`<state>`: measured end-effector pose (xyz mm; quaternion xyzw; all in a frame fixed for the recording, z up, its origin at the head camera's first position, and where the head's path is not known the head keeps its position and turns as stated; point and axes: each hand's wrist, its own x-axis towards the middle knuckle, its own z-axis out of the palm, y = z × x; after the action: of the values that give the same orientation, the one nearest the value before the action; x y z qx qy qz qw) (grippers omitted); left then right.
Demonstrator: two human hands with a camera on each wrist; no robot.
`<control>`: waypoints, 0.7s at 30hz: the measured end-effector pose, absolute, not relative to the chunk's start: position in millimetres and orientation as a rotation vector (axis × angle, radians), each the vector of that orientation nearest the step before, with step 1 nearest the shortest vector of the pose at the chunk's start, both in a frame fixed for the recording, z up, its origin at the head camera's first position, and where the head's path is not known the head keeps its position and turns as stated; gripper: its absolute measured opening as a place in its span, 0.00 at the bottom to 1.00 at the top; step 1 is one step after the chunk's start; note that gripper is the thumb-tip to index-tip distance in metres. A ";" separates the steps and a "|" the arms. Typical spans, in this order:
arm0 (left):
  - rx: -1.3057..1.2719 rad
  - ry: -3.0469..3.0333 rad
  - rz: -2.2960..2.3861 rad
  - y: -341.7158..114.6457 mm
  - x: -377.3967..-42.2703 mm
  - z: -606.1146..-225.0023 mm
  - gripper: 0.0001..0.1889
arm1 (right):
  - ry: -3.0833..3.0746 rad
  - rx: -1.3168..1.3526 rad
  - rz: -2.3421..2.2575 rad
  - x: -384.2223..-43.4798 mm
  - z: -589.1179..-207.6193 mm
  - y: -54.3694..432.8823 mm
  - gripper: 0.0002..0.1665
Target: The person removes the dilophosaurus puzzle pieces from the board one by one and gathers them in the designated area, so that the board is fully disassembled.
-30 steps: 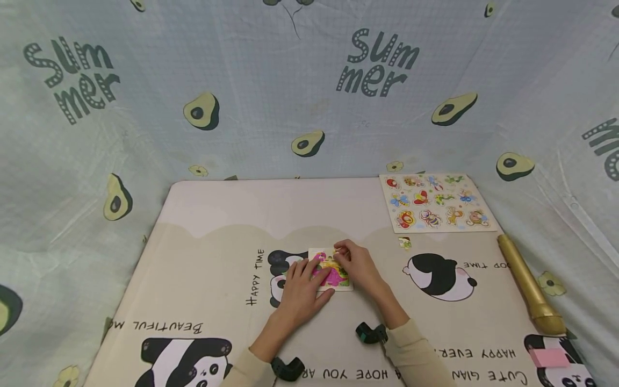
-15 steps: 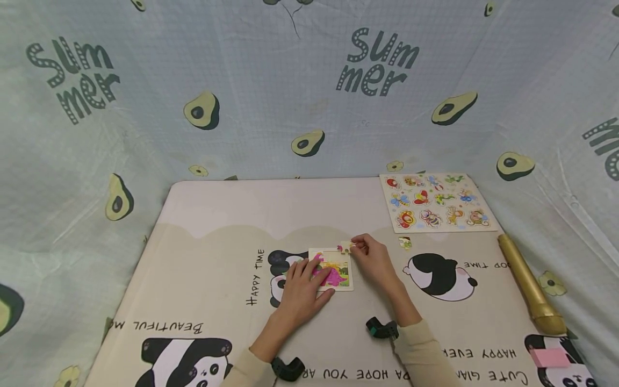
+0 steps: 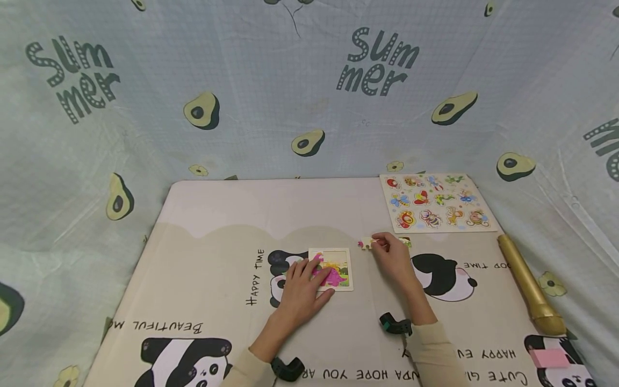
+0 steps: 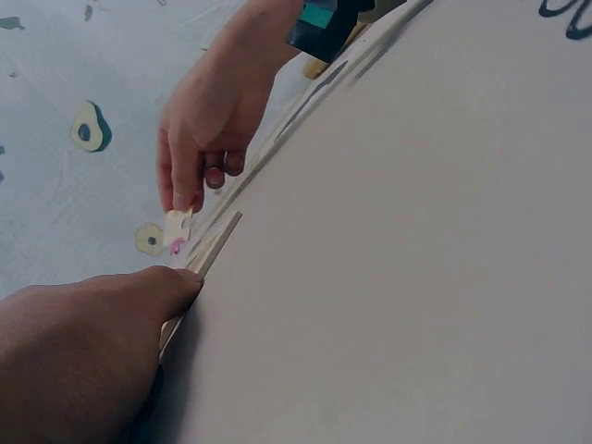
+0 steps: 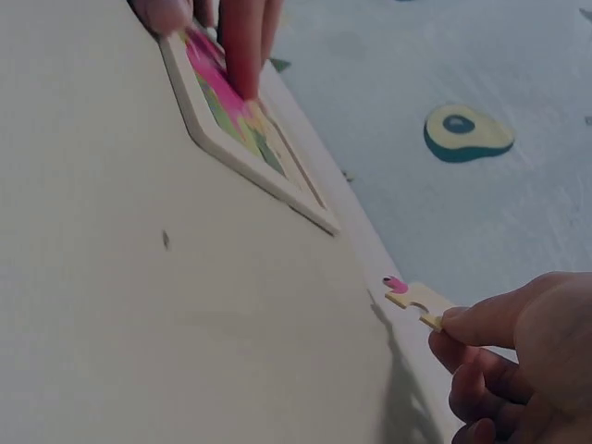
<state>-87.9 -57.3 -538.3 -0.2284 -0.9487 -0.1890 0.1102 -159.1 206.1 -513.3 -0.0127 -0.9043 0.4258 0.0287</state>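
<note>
My left hand (image 3: 301, 290) rests on a small framed jigsaw puzzle (image 3: 351, 275) with a pink picture, its fingers straight and spread across the left part. The thumb (image 4: 180, 289) lies at the near edge of the frame in the left wrist view. An upper strip of the puzzle shows bare backing. To the right of it, my right hand (image 3: 395, 260) pinches a jigsaw piece (image 5: 416, 301) between thumb and forefinger. That piece is cream with a pink tip and notched edges, and is held up off the table. Another jigsaw piece (image 3: 407, 242) lies behind the right hand, partly hidden.
A peg board of colourful insects (image 3: 437, 204) lies at the back right. Beside it, a golden microphone-shaped object (image 3: 532, 285) runs along the right edge, with a pink block (image 3: 549, 358) at the front right. The panda-print tabletop (image 3: 208, 258) meets hanging curtains (image 3: 251, 97).
My right hand has lifted the jigsaw piece out of the puzzle's top row and carried it to the right. My left hand has stayed in place on the puzzle.
</note>
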 end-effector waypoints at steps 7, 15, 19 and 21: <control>-0.679 -2.772 -0.567 -58.1 -89.2 -539.9 0.25 | -2.810 -0.084 1.261 -160.6 -513.6 224.2 0.15; -0.677 -2.782 -0.561 -59.1 -88.8 -537.9 0.25 | -2.833 -0.128 1.222 -160.4 -513.0 234.5 0.16; -0.678 -2.782 -0.560 -59.3 -88.9 -536.9 0.25 | -2.831 -0.147 1.177 -160.2 -511.6 237.3 0.16; -0.680 -2.779 -0.565 -59.4 -89.2 -536.5 0.25 | -2.832 -0.162 1.161 -160.3 -510.7 238.1 0.17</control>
<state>-89.2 -59.4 -536.5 -0.2317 -0.9469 -0.1925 0.1122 -160.3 238.1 -510.7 -0.0529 -0.9233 0.3786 0.0381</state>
